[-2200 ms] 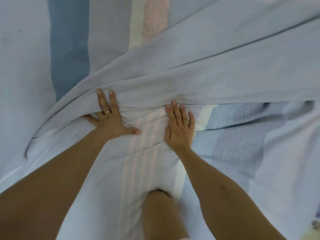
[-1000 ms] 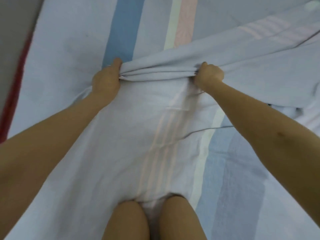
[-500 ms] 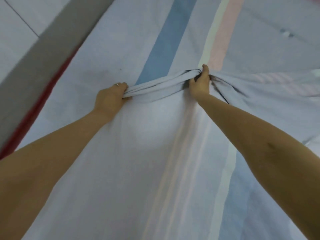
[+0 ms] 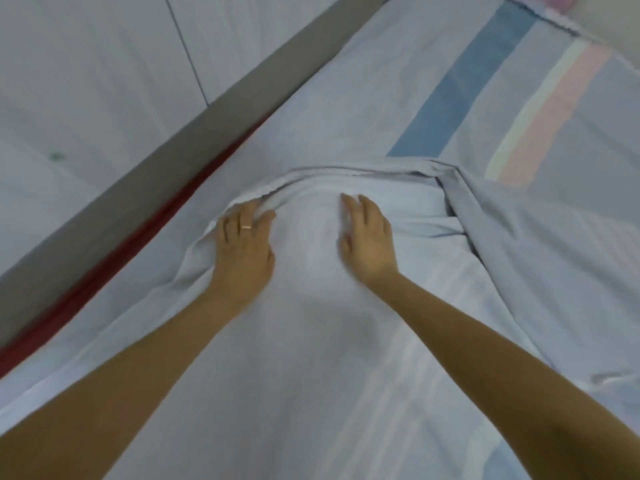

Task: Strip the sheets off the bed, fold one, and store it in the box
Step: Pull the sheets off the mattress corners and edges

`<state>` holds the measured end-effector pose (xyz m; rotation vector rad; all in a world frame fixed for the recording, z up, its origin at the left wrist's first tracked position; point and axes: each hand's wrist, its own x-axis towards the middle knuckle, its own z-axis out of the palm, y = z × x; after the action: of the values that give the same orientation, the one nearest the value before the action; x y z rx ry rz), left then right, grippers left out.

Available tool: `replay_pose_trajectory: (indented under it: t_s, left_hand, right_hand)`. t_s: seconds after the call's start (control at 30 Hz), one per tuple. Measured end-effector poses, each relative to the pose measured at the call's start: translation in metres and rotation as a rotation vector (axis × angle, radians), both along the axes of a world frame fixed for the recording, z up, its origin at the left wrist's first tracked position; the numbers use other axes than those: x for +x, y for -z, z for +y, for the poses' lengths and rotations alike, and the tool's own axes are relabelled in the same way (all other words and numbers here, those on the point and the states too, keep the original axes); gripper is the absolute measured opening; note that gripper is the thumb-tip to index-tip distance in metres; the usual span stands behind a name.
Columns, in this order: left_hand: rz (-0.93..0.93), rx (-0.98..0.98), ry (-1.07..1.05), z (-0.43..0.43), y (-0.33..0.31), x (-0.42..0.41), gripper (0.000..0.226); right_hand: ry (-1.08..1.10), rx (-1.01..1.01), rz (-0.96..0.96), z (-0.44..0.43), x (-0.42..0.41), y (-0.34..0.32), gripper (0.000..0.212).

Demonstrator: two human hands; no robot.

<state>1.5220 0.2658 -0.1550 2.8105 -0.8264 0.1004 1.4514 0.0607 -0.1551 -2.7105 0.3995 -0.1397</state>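
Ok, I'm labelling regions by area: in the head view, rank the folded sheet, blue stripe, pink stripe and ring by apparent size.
1. folded sheet, by far the largest.
2. blue stripe.
3. pink stripe, similar in length but narrower, so it is close.
4. ring, tiny.

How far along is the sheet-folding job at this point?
Done: the pale sheet lies doubled over, its folded edge across the striped cloth beneath. In hand: the left hand and right hand press flat on it near that edge, no grip on either. Left: further folds, then storing; no box is in view.
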Motion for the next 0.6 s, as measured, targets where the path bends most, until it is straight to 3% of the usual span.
replay_pose_trajectory:
  t_s: [0.13, 0.23, 0.3, 0.4, 0.47, 0.6]
  left_hand:
    - [0.114, 0.017, -0.205, 0.069, 0.013, -0.013, 0.057]
    - [0.290, -0.135, -0.356, 0.105, 0.012, 0.008, 0.035]
    - [0.341, -0.099, -0.263, 0.115, 0.015, 0.011, 0.023]
    - [0.351, -0.073, -0.195, 0.119, 0.017, 0.010, 0.018]
    - [0.330, -0.098, -0.312, 0.121, 0.016, 0.014, 0.018]
    - [0.238, -0.187, -0.484, 0.116, 0.017, 0.046, 0.027]
  right_hand:
    - [-0.387, -0.192, -0.051, 0.038, 0.021, 0.006, 0.047]
    - [-0.247, 0.000, 0.099, 0.042, 0.071, -0.005, 0.047]
    - [-0.132, 0.186, 0.252, 0.034, 0.100, -0.004, 0.052]
    - [-0.078, 0.277, 0.384, 0.032, 0.130, 0.004, 0.050]
    - [-0.024, 0.271, 0.363, 0.039, 0.139, 0.009, 0.041]
    - [0.134, 0.051, 0.236, 0.039, 0.150, -0.007, 0.028]
